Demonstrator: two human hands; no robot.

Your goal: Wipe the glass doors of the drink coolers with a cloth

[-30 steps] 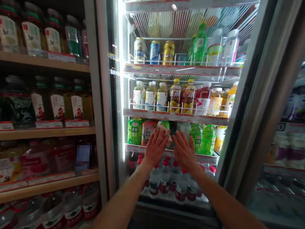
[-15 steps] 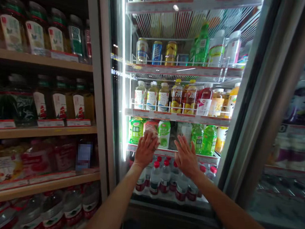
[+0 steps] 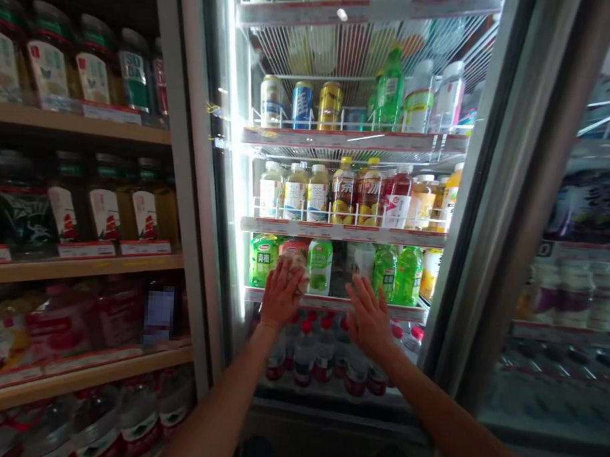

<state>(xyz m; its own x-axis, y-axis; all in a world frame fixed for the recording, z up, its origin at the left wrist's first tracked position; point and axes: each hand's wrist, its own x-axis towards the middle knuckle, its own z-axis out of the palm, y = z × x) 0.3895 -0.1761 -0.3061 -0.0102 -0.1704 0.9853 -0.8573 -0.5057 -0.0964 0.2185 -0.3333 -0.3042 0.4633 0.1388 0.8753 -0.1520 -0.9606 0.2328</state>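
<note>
Lower on bottle (image 3: 295, 255), left hand (image 3: 281, 296)

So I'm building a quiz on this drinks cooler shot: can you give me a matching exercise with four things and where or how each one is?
Things:
1. left hand
2. right hand
3. blue can
4. red-capped water bottles

Places or states:
A. on the bottom level, below both hands
B. fingers spread, empty, in front of the shelf edge
C. on the upper wire shelf, between two other cans
D. pressing a pale cloth against the red-labelled bottle

Pairs: 1-D, 2-B, 3-C, 4-A
</note>
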